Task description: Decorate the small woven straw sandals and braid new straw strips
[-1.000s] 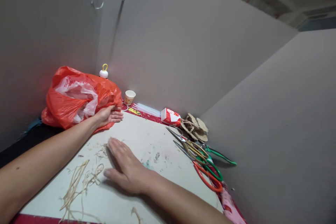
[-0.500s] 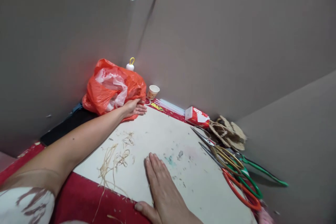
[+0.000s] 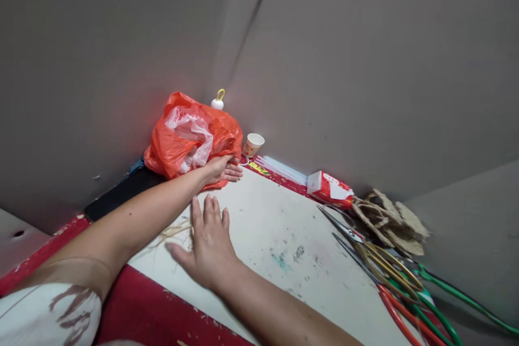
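Beige strands (image 3: 173,231) on the table (image 3: 255,227), partly beneath the right hand (image 3: 211,251), with 4 fingers spread and no visible hold. Looks like gathering; probably calls for low palm, fingers together. Beyond, left hand (image 3: 222,169) flattened out by the red bag (image 3: 164,146), apparently gripping nothing.

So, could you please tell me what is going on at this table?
A person's right hand is spread palm-down over the white board, with pale strands beside its thumb. The left hand is open in front of the red plastic bag, gripping nothing visible. Gold-handled scissors lie toward the board's right side.
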A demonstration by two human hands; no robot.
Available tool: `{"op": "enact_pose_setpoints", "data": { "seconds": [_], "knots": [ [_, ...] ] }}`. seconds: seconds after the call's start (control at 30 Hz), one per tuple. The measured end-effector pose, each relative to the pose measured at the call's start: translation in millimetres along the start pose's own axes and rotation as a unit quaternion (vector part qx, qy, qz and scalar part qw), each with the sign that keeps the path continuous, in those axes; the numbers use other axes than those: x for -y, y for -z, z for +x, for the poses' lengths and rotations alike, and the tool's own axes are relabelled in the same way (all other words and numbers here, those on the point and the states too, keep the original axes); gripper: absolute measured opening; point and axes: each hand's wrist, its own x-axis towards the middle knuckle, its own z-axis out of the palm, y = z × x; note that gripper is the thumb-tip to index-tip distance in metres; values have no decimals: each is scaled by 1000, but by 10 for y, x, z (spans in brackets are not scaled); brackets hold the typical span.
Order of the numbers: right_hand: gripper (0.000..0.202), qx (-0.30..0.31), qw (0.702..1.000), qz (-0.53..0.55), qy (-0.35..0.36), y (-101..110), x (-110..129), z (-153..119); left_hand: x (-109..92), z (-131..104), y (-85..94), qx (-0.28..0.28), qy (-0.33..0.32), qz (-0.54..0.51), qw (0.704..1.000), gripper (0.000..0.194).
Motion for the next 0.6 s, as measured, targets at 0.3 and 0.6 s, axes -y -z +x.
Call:
{"op": "enact_pose_setpoints", "data": {
  "seconds": [0.3,0.6],
  "knots": [
    [63,-33,999,22,20,255,-724,-47,26,52,26,6,2,-7,1000,26],
    [100,31,999,-2,-28,160,-654,-115,52,80,48,9,5,-16,1000,25]
  ]
}}
